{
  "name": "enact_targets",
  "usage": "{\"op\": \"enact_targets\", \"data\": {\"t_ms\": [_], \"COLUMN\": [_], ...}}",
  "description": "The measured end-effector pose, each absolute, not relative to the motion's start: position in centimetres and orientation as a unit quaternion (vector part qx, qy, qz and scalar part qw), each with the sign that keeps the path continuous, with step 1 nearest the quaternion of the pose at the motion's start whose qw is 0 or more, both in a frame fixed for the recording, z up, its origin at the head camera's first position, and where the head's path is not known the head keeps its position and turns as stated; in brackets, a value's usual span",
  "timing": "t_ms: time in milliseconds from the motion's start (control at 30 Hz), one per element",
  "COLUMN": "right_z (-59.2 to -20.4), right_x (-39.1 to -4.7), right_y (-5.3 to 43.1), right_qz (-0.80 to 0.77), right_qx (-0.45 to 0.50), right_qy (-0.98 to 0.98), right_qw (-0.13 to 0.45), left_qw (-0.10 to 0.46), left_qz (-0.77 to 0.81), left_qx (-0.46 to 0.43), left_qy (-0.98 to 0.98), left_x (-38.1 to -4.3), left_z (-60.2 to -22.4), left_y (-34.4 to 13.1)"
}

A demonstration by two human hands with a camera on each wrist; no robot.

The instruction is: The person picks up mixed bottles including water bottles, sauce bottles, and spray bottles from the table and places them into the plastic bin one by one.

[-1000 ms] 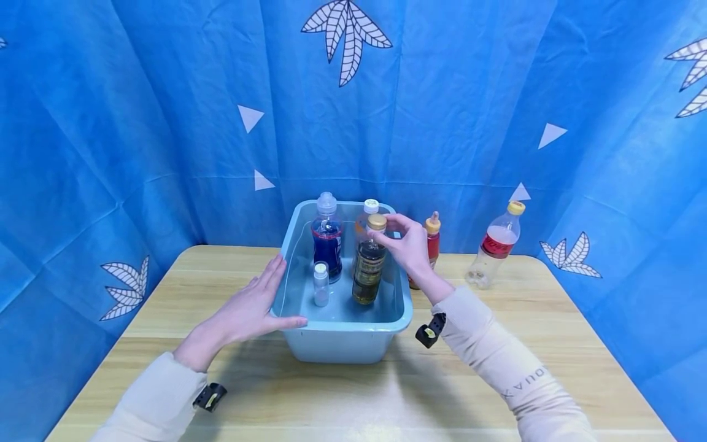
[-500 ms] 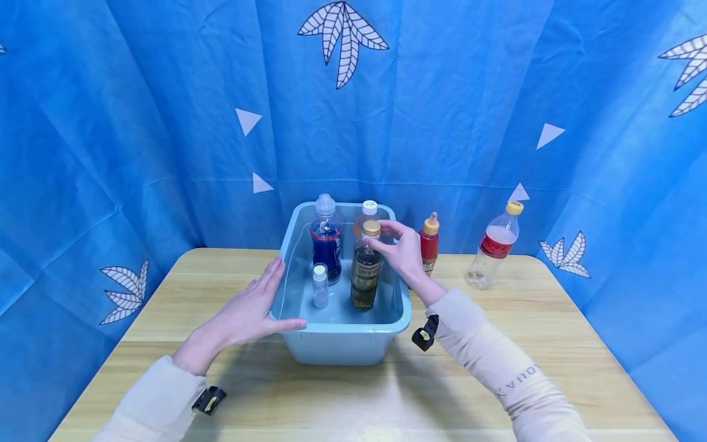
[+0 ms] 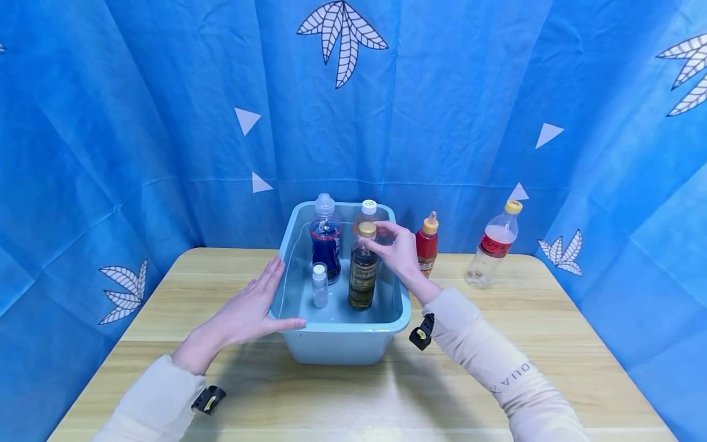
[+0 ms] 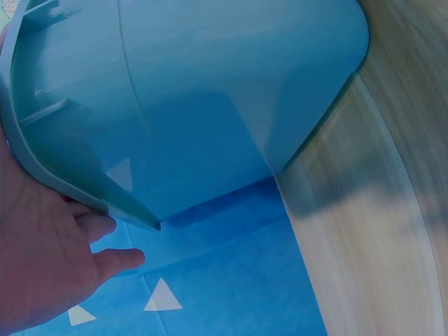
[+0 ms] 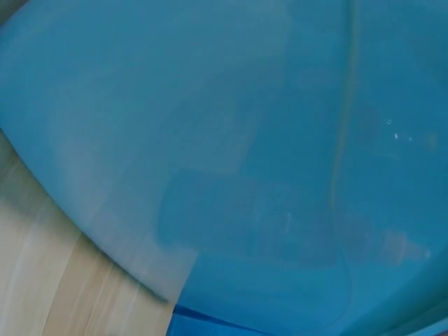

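In the head view, my right hand (image 3: 402,255) pinches the neck of a gold-capped bottle (image 3: 363,279) of dark liquid between thumb and fingers. The bottle stands nearly upright inside a light blue plastic basin (image 3: 337,345), its base low near the basin floor. My left hand (image 3: 248,310) lies at the basin's front left corner, fingers stretched along the side rim and thumb along the front rim. In the left wrist view, fingers (image 4: 117,260) show beside the rim's edge. Only the basin's outer wall (image 5: 140,126), with a bottle's reflection, fills most of the right wrist view.
Also in the basin stand a blue-liquid bottle (image 3: 326,252), a small white-capped vial (image 3: 320,290) and a white-capped bottle (image 3: 369,209) behind the held one. Right of the basin are a red sauce bottle (image 3: 427,245) and a yellow-capped cola bottle (image 3: 495,244) on the wooden table (image 3: 497,307).
My right hand has shifted slightly left and down with the gold-capped bottle, which now stands more upright. The left hand keeps its place at the basin rim.
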State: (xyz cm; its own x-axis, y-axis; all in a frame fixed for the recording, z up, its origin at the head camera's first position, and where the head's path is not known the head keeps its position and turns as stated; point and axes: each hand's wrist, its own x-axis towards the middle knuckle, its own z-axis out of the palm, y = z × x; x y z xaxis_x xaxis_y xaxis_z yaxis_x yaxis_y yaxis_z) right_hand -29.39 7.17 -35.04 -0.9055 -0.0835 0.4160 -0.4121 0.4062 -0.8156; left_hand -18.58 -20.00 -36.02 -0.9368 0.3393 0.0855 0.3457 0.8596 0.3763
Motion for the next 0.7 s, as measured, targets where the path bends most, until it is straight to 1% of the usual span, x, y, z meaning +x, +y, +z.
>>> {"op": "enact_targets", "data": {"t_ms": [700], "right_z": [-35.30], "right_x": [-29.58], "right_y": [7.10], "right_qz": [0.519], "right_qx": [0.142], "right_qy": [-0.832], "right_qw": [0.135], "left_qw": [0.004], "left_qz": [-0.197], "left_qx": [-0.171], "left_qy": [-0.965], "left_x": [-18.56], "left_z": [-36.07], "left_y": [-20.06]}}
